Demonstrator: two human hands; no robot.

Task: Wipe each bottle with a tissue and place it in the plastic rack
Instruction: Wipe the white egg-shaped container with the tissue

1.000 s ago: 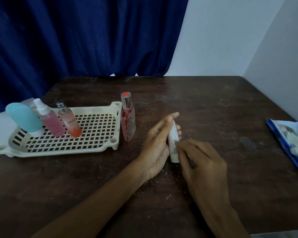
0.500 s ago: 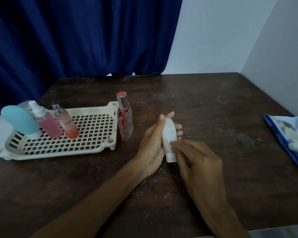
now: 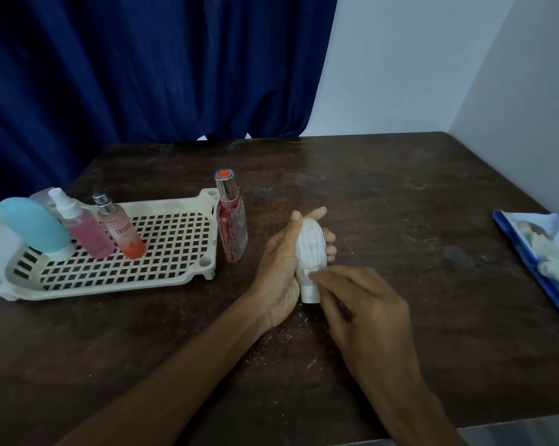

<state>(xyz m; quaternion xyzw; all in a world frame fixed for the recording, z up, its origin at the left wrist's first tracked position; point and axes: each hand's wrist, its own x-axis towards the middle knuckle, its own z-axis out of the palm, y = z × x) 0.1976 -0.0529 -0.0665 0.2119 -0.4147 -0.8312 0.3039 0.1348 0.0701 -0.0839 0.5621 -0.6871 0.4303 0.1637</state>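
Observation:
My left hand point(image 3: 279, 268) holds a small white ribbed bottle point(image 3: 309, 252) above the table's middle, cap end toward me. My right hand point(image 3: 365, 309) has its fingertips on the bottle's lower end near the cap; any tissue under those fingers is hidden. A tall red-speckled bottle point(image 3: 231, 220) stands on the table just right of the cream plastic rack point(image 3: 175, 278). Inside the rack stand a light blue bottle point(image 3: 33, 226), a pink spray bottle point(image 3: 83, 230) and an orange spray bottle point(image 3: 124, 236).
A blue tissue pack point(image 3: 542, 252) with white tissue showing lies at the table's right edge. White crumbs dot the dark wooden table point(image 3: 400, 204) near my hands. A blue curtain hangs behind, and a white wall runs along the right.
The white bottle has turned in my left hand, so its broad ribbed face shows instead of its narrow side. My right fingertips stay at its lower end.

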